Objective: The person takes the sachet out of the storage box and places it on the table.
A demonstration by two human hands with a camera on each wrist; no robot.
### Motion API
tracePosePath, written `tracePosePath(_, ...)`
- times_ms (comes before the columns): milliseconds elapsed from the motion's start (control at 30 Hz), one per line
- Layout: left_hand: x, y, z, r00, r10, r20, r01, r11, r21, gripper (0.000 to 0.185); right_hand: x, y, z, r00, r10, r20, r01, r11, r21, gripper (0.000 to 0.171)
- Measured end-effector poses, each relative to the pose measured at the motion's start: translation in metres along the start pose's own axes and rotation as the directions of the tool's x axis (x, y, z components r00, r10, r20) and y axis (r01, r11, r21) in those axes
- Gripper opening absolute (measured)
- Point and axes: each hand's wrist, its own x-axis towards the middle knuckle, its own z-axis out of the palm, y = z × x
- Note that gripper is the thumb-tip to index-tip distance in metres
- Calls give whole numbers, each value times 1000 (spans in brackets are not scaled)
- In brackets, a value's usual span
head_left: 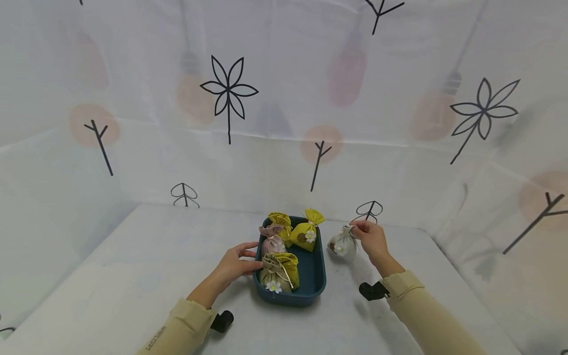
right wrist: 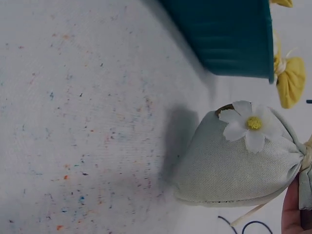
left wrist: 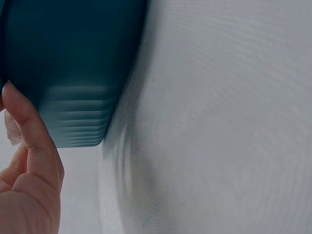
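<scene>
Nearly there: four pouches sit in our teal tray (head_left: 318, 276).
Our right hand (head_left: 372, 238) pinches the grey pouch (head_left: 342, 243) outside; our left hand (head_left: 235, 264) braces the rim, fingers straight.

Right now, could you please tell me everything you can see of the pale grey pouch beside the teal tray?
The pale grey pouch is a small drawstring bag of coarse woven cloth, plump at the base and gathered at the neck with a cream cord. A white fabric daisy with a yellow centre is fixed on its front. It stands on the speckled white table, just right of the teal tray and apart from it. The right hand pinches its tied neck.
</scene>
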Motion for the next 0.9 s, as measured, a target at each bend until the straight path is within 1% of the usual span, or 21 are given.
tracePosePath(267,-2,2,-1,1000,-4,11,4,1000,-13,66,0,10,3,1000,4,-5,-4,1000,-2,21)
tracePosePath(433,-1,1,-1,1000,-2,13,3,1000,-13,66,-1,11,2,1000,-2,5,2,999,-42,23)
tracePosePath(600,-1,1,-1,1000,-5,8,5,1000,-15,66,-2,10,-1,1000,4,23,-2,997,-79,27)
tracePosePath(900,-3,1,-1,1000,-2,6,2,1000,-8,65,0,9,-13,997,37,63,-30,995,-99,37)
